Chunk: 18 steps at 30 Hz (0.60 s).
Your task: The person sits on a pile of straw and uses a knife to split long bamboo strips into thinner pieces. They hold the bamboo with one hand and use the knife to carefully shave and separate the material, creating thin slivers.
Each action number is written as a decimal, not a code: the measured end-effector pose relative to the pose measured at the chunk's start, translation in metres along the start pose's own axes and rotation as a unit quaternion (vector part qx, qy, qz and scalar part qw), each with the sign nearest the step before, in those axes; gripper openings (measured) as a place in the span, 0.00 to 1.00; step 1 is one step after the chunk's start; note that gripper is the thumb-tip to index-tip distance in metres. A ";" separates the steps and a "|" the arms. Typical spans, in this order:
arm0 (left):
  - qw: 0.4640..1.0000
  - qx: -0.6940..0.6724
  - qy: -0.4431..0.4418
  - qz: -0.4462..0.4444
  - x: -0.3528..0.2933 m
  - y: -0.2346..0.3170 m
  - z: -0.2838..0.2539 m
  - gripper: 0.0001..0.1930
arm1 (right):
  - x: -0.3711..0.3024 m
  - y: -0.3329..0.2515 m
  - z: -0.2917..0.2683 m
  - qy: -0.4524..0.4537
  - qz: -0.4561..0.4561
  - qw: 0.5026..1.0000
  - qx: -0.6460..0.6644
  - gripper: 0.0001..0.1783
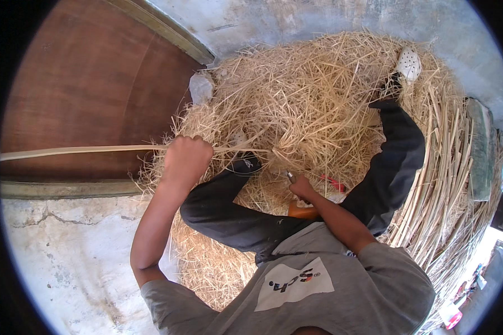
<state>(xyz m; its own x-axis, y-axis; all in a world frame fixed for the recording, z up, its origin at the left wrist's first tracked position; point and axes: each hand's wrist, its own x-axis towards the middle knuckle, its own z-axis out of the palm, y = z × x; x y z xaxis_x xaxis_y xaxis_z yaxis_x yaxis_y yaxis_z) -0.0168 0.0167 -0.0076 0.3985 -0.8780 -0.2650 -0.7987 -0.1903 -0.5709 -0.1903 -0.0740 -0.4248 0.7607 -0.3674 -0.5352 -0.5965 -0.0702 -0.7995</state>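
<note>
My left hand (187, 157) is closed in a fist around a long, flat, pale strip (84, 149) that looks like split bamboo or cane. The strip runs out past the left edge of the view, and its other end reaches over the shavings in front of my legs. Near my lap my right hand (302, 187) is wrapped round a small tool with a metal end (290, 176); its exact kind cannot be made out. Under my right forearm lies an orange object (302, 210), partly hidden. Just beyond that forearm is a small red thing (334, 182).
A deep heap of straw-like shavings (318, 89) surrounds my bent legs. Bundled long pale strips (433, 167) lie to the right, beside a greenish slab (479, 151). A brown door (89, 95) stands at left, with a pale stone (201, 88) by its frame. Walls bound the far side and lower left.
</note>
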 end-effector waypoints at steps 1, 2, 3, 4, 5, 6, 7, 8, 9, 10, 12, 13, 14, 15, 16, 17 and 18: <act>1.000 0.004 0.015 0.002 -0.002 0.000 -0.006 0.06 | 0.001 0.004 0.001 -0.011 0.002 1.000 -0.002 0.12; 1.000 0.003 0.009 0.010 -0.002 0.000 -0.009 0.06 | -0.001 0.003 0.000 -0.021 0.004 1.000 -0.003 0.11; 1.000 0.003 0.002 0.017 -0.002 0.001 -0.012 0.06 | 0.004 0.012 0.010 -0.009 -0.019 1.000 -0.008 0.11; 1.000 0.001 -0.007 0.019 -0.004 0.001 -0.013 0.06 | 0.005 0.013 0.014 -0.002 -0.046 0.999 -0.016 0.11; 1.000 0.002 -0.009 0.014 -0.005 0.002 -0.011 0.06 | 0.006 0.015 0.015 -0.018 -0.026 0.999 -0.012 0.12; 1.000 0.003 -0.011 0.008 -0.006 0.003 -0.008 0.06 | 0.007 0.017 0.017 -0.033 -0.007 0.999 -0.008 0.12; 1.000 0.006 -0.009 0.007 -0.005 0.003 -0.006 0.06 | 0.010 0.021 0.018 -0.044 0.013 0.999 -0.001 0.12; 1.000 0.007 -0.006 0.002 -0.005 0.003 -0.003 0.06 | 0.015 0.024 0.019 -0.054 0.037 0.997 0.027 0.11; 1.000 0.009 -0.002 -0.003 -0.004 0.001 0.001 0.06 | 0.021 0.026 0.019 -0.064 0.060 0.995 0.056 0.11; 1.000 0.008 0.001 -0.008 -0.004 0.000 0.004 0.06 | 0.023 0.028 0.019 -0.057 0.063 0.995 0.054 0.10; 1.000 -0.003 0.008 -0.009 -0.001 -0.001 0.002 0.06 | 0.021 0.031 0.022 -0.023 0.048 0.998 0.029 0.10; 1.000 -0.006 0.009 -0.014 -0.002 -0.003 0.002 0.06 | 0.019 0.023 0.023 -0.013 -0.009 1.000 0.007 0.09; 1.000 -0.004 0.011 -0.010 0.000 -0.004 0.002 0.06 | 0.017 0.016 0.022 0.002 -0.064 0.998 -0.018 0.09; 1.000 -0.001 0.004 -0.012 -0.005 -0.007 0.006 0.06 | 0.002 -0.005 0.019 -0.005 -0.155 0.987 -0.037 0.09; 1.000 -0.001 -0.001 -0.012 -0.007 -0.008 0.009 0.06 | -0.015 -0.027 0.012 -0.009 -0.243 0.968 -0.057 0.09; 1.000 -0.009 0.006 -0.018 -0.009 -0.008 0.013 0.06 | -0.031 -0.052 0.002 -0.017 -0.266 0.964 -0.026 0.10; 0.999 -0.017 0.012 -0.026 -0.012 -0.010 0.014 0.06 | -0.046 -0.082 -0.007 -0.027 -0.289 0.957 0.005 0.12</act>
<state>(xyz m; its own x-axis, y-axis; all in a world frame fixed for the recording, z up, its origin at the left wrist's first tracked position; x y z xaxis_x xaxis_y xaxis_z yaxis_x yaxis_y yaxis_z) -0.0074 0.0352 -0.0099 0.4285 -0.8771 -0.2170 -0.7926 -0.2495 -0.5564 -0.1782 -0.0574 -0.3331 0.9751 -0.2213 -0.0155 -0.0695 -0.2386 -0.9686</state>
